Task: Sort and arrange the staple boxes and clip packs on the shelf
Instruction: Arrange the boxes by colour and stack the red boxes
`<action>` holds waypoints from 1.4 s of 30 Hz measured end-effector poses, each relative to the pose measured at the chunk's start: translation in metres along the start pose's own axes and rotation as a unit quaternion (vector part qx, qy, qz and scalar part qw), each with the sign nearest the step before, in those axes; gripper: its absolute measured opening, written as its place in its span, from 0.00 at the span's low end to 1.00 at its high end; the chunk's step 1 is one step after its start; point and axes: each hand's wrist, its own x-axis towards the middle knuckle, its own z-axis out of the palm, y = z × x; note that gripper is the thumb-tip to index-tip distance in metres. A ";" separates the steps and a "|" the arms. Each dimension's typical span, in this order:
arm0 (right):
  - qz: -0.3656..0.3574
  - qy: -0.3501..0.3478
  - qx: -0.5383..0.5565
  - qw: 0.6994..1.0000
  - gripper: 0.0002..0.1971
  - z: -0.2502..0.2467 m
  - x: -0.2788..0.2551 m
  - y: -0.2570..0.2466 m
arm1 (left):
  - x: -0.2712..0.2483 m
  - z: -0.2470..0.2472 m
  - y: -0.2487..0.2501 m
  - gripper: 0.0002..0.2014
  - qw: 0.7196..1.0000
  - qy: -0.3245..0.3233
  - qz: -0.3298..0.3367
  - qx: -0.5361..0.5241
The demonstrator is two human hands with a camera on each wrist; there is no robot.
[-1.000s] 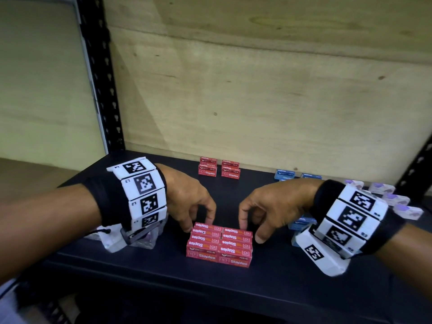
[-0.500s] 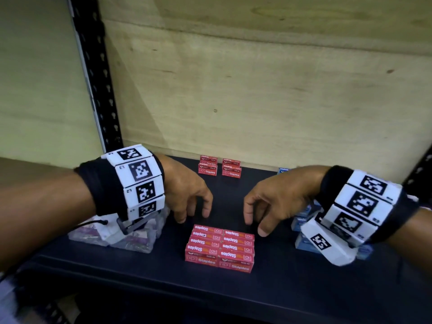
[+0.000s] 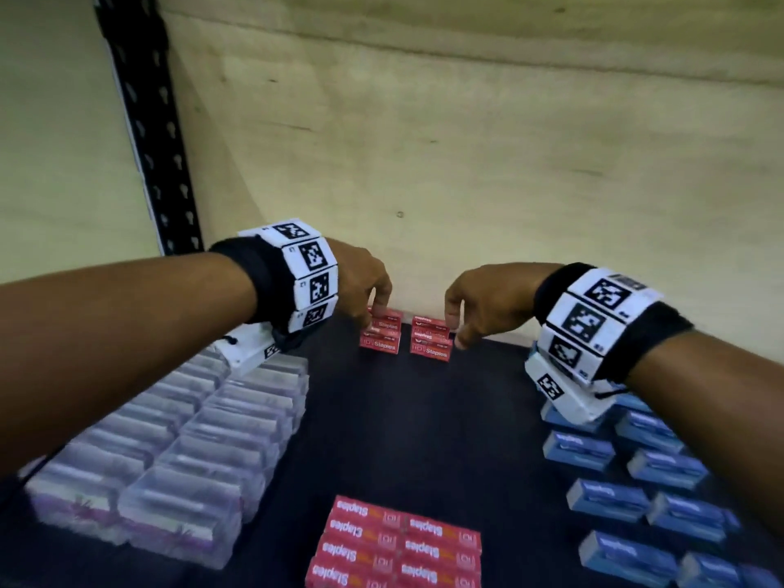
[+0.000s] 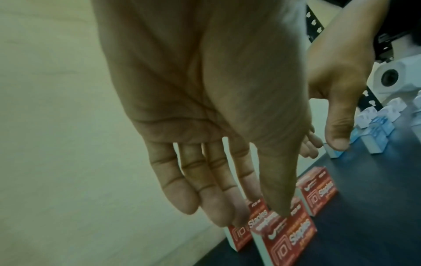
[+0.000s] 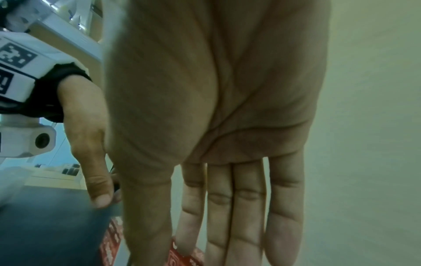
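Observation:
Two small stacks of red staple boxes stand at the back of the black shelf (image 3: pixel 424 439), a left stack (image 3: pixel 381 335) and a right stack (image 3: pixel 430 343). My left hand (image 3: pixel 373 311) reaches down over the left stack; the left wrist view shows straight fingers (image 4: pixel 218 212) behind those boxes (image 4: pixel 287 239) and the thumb at their top front edge. My right hand (image 3: pixel 456 328) touches the right stack's right side, fingers (image 5: pixel 246 216) straight, red boxes (image 5: pixel 182 257) between thumb and fingers. Neither hand lifts anything.
A block of red staple boxes (image 3: pixel 399 545) lies at the front centre. Clear clip packs (image 3: pixel 191 439) fill the left side in rows, blue boxes (image 3: pixel 628 481) the right. A plywood back wall (image 3: pixel 466 163) and black upright post (image 3: pixel 144 120) close the shelf.
Both hands left the front red block and reached to the two red stacks at the back wall. The view has moved in over the shelf.

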 end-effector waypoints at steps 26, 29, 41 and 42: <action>-0.046 -0.078 0.079 0.993 0.08 0.035 -0.058 -0.019 | -0.056 0.016 0.038 0.10 0.991 -0.091 0.094 -0.027; -0.054 -0.084 0.086 0.991 0.08 0.042 -0.082 -0.026 | -0.079 0.022 0.045 0.10 0.989 -0.094 0.110 -0.029; -0.080 -0.078 0.096 0.989 0.08 0.056 -0.137 -0.044 | -0.127 0.037 0.051 0.10 0.986 -0.111 0.115 -0.042; -0.080 -0.079 0.099 0.989 0.08 0.056 -0.139 -0.044 | -0.129 0.038 0.050 0.10 0.985 -0.114 0.118 -0.044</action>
